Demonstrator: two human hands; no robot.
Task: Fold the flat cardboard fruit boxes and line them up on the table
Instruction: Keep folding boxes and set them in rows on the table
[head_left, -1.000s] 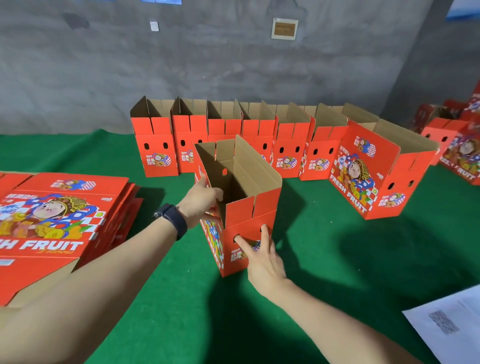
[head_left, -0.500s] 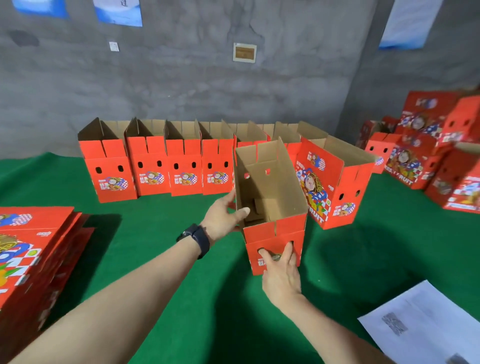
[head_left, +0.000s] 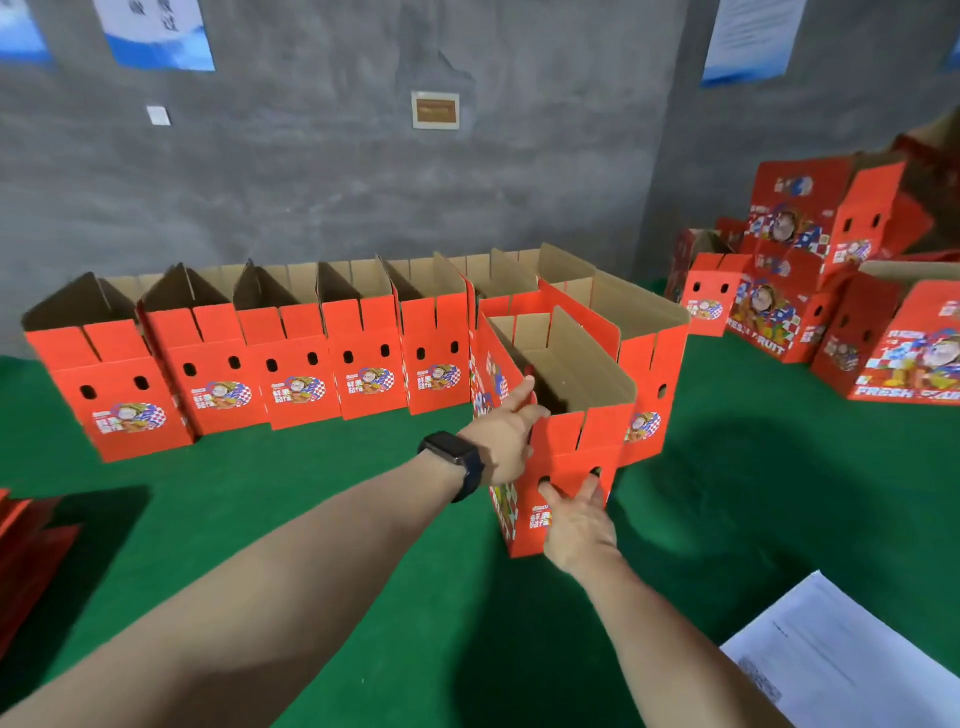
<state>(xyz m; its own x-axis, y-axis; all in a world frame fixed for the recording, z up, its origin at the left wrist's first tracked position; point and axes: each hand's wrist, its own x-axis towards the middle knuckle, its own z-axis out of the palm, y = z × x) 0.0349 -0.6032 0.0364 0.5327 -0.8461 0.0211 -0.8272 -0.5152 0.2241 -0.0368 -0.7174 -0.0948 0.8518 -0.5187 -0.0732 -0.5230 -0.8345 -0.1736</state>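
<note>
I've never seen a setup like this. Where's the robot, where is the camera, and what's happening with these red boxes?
There is no robot: a person works with bare hands. The one picture comes from a wide-angle camera worn on their head, looking forward and down, so two forearms reach in from below. The left hand, a dark watch on its wrist, presses against the left side of an opened red fruit box; the right hand lies with spread fingers on its front, by the two holes. The box stands on a green table, near the right end of a row of folded boxes with open tops. A flat stack shows at the left edge, more boxes are piled at the right, and white paper sheets lie at the lower right.
</note>
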